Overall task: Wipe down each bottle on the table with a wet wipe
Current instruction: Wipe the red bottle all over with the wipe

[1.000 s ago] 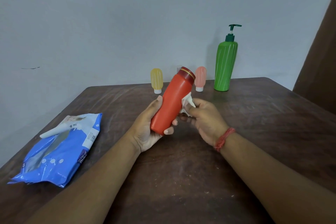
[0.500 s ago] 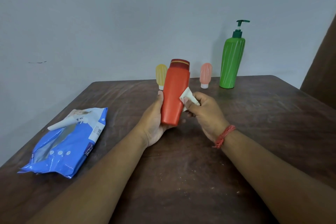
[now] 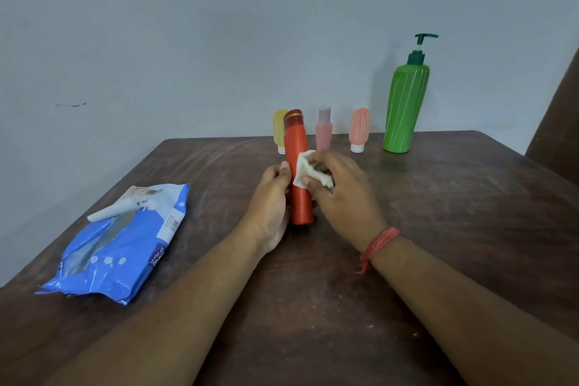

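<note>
A red bottle [image 3: 297, 147] with a gold band under its cap stands nearly upright above the table's middle. My left hand [image 3: 271, 197] grips its lower left side. My right hand [image 3: 343, 194] holds a crumpled white wet wipe [image 3: 303, 170] pressed against the bottle's right side. Along the back edge stand a small yellow bottle [image 3: 278, 128], partly hidden by the red one, a pink bottle with a lilac cap [image 3: 323, 130], a small salmon bottle [image 3: 359, 128] and a tall green pump bottle [image 3: 406, 103].
A blue pack of wet wipes [image 3: 125, 244] lies at the left with its white flap peeled back. The dark wooden table [image 3: 454, 213] meets a pale wall at the back. A brown panel [image 3: 560, 122] rises at the far right.
The red bottle has gone from tilted right to nearly upright. My right hand has moved the wipe from behind the bottle onto its front right side. A pink bottle behind has come into view.
</note>
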`<state>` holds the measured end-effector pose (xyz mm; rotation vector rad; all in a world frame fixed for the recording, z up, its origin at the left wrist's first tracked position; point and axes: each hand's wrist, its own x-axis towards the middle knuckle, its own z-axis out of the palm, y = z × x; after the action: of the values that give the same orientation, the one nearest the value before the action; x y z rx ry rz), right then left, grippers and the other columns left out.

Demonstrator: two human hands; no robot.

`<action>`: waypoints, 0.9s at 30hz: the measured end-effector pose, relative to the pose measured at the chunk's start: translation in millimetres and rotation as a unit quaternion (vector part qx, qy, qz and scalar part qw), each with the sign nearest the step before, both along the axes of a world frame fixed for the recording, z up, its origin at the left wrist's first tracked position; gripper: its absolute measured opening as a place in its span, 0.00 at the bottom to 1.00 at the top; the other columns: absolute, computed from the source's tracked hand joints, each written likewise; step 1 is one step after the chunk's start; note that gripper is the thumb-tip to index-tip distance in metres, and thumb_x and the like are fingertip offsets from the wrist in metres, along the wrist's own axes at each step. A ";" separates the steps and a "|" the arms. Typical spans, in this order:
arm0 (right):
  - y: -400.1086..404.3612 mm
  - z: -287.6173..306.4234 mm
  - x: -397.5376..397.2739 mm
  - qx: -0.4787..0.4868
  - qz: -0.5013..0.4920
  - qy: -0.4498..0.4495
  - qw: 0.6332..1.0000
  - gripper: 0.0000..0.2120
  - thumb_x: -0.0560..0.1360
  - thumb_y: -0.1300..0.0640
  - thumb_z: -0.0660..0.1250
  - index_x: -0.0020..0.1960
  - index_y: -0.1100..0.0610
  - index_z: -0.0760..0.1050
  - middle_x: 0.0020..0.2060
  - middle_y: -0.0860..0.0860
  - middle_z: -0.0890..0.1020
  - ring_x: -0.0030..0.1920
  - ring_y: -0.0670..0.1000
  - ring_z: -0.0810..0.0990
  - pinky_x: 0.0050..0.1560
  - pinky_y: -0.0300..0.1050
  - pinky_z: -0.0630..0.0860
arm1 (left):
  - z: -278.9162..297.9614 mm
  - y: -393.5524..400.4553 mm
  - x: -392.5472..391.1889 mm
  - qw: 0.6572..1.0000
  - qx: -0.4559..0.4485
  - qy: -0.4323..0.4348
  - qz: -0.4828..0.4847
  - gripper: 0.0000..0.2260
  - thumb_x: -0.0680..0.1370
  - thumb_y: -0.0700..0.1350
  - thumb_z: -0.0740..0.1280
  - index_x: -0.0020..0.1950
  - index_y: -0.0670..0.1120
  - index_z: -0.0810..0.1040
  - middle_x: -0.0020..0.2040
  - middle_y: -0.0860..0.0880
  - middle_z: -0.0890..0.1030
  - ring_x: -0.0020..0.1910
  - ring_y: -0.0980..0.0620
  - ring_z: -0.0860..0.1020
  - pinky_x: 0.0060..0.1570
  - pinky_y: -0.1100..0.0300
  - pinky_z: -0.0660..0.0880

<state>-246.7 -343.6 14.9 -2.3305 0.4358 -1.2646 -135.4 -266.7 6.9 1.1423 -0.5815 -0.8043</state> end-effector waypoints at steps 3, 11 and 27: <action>-2.9 -4.0 -4.9 -0.109 0.082 0.093 0.986 0.05 0.73 0.60 0.70 0.49 0.53 0.81 0.45 0.44 0.75 0.47 0.48 0.74 0.48 0.44 0.72 | 0.4 1.3 3.5 0.999 0.003 0.037 0.011 0.17 0.86 0.53 0.56 0.68 0.43 0.72 0.45 0.45 0.82 0.40 0.50 0.84 0.38 0.54 0.80; -0.2 2.5 -3.9 -0.148 0.070 0.110 0.980 0.06 0.73 0.61 0.71 0.49 0.54 0.83 0.44 0.45 0.75 0.46 0.47 0.73 0.44 0.42 0.72 | 3.8 5.6 4.4 0.999 0.003 0.042 -0.032 0.27 0.83 0.65 0.55 0.66 0.46 0.77 0.47 0.40 0.85 0.43 0.46 0.85 0.40 0.54 0.80; -15.5 10.4 -9.2 -0.212 -0.098 0.041 0.972 0.10 0.75 0.59 0.67 0.54 0.55 0.83 0.47 0.49 0.80 0.49 0.52 0.74 0.47 0.45 0.73 | 7.0 10.9 1.9 0.988 -0.031 0.114 -0.100 0.24 0.84 0.60 0.55 0.63 0.43 0.80 0.54 0.38 0.84 0.47 0.43 0.85 0.48 0.46 0.82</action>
<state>-255.9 -359.0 25.3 -2.7590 0.4713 -1.4766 -133.5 -255.8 13.9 0.9285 -0.5308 -1.0667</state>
